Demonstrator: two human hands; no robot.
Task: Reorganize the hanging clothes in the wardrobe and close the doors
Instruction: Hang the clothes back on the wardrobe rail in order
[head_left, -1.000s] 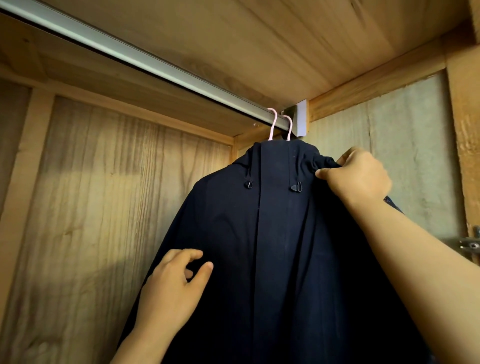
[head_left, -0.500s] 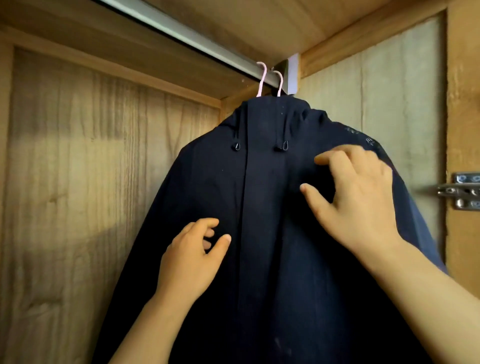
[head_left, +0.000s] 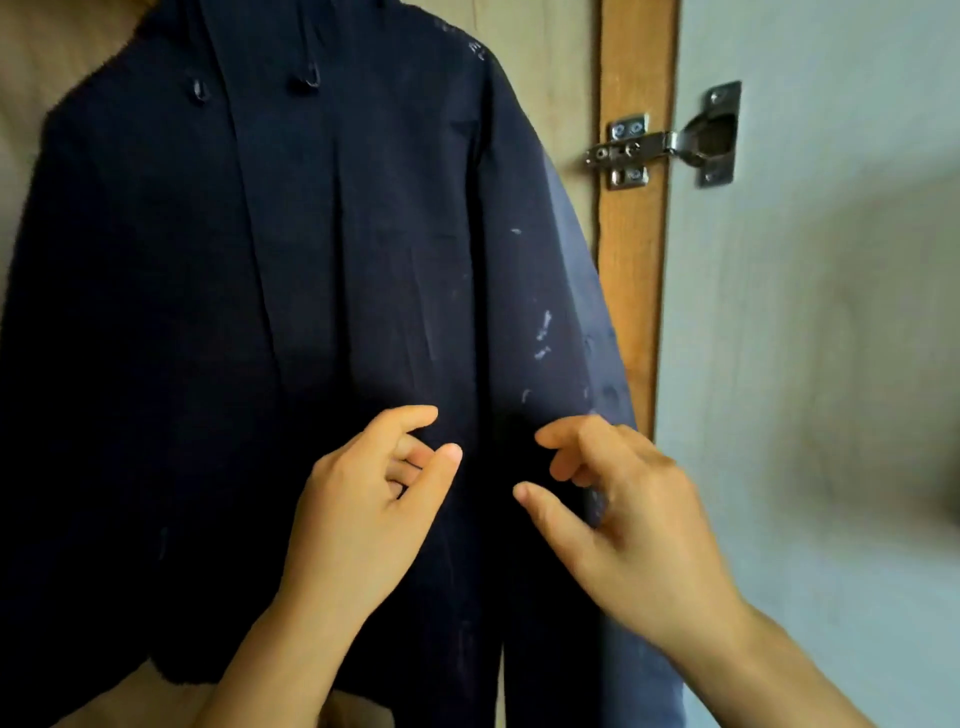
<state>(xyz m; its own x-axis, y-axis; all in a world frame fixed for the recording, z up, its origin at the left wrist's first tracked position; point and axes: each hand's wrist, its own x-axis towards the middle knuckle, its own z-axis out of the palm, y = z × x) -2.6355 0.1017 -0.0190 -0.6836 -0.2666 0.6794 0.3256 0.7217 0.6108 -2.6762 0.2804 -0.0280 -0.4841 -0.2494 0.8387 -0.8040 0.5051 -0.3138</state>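
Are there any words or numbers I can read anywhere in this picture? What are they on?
Pale lettering on the shoulder of the dark jacket, near the top: too blurred to read.
Pale streaks on the jacket sleeve: these look like marks or lint, not letters.
Metal hinge on the wardrobe door: no readable stamp or number.
Nothing else carries any text.
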